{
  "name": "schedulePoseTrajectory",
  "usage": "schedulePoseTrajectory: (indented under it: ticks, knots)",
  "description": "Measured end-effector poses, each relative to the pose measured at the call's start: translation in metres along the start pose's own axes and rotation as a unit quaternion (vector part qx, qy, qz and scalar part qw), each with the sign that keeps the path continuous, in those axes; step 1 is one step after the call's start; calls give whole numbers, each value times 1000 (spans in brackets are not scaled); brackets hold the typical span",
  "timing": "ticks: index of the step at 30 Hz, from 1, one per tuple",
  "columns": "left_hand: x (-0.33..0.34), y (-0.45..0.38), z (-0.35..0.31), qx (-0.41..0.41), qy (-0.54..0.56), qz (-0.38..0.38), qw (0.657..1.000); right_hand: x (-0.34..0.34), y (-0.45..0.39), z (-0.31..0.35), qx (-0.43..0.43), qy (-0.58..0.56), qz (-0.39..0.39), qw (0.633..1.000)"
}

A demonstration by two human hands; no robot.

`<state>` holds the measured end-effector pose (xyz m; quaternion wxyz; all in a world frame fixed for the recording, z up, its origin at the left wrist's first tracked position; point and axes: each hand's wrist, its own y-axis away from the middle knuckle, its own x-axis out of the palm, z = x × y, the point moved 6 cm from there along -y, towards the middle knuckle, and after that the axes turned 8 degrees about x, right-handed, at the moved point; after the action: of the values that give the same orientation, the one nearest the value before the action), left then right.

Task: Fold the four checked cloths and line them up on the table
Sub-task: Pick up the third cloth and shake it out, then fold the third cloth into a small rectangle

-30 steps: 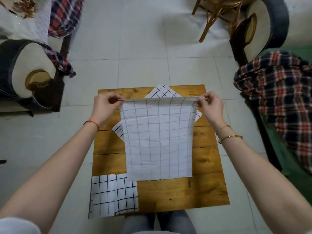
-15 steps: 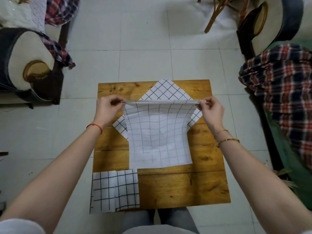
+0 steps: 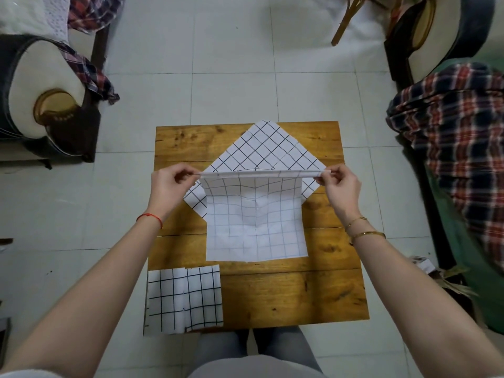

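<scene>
As the held cloth (image 3: 256, 222) comes lower than it hung a second ago, more of it lies on the surface (image 3: 294, 296) and the turned cloth behind it (image 3: 261, 148) shows far more of its checks. Head view: left hand (image 3: 170, 186) and right hand (image 3: 341, 186) each make a narrow pinching grip on one end of the cloth's far edge, thumb against fingertips, and that edge runs taut and level between them. From the edge the cloth drops away toward the person; its near part lies flat on the wood, its near hem squarely across the boards, with a soft crease down the middle. So the cloth sits between and below the two grips, not beside them. Judgement: the cloth is being laid out flat for its first fold, and bringing the pinched edge down toward the near hem looks like the natural step. A folded cloth (image 3: 184, 298) rests at the near left corner, overhanging the surface's edge a little; that one seems done. The turned cloth lies corner-on, partly under the held one, unfolded. A fourth cloth is not in view as far as I can tell.
</scene>
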<state>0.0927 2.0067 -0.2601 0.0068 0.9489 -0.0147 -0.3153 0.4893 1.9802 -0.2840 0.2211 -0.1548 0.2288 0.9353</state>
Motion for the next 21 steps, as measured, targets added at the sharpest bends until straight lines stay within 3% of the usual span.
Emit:
schedulePoseTrajectory:
  ticks: [17,21]
  knots:
    - [51,110,53,-110,13,146,983,-6,57,-98,116,91,3,989]
    - [62,127,67,-210,83,142,964,-6,68,-103,147,113,-16,982]
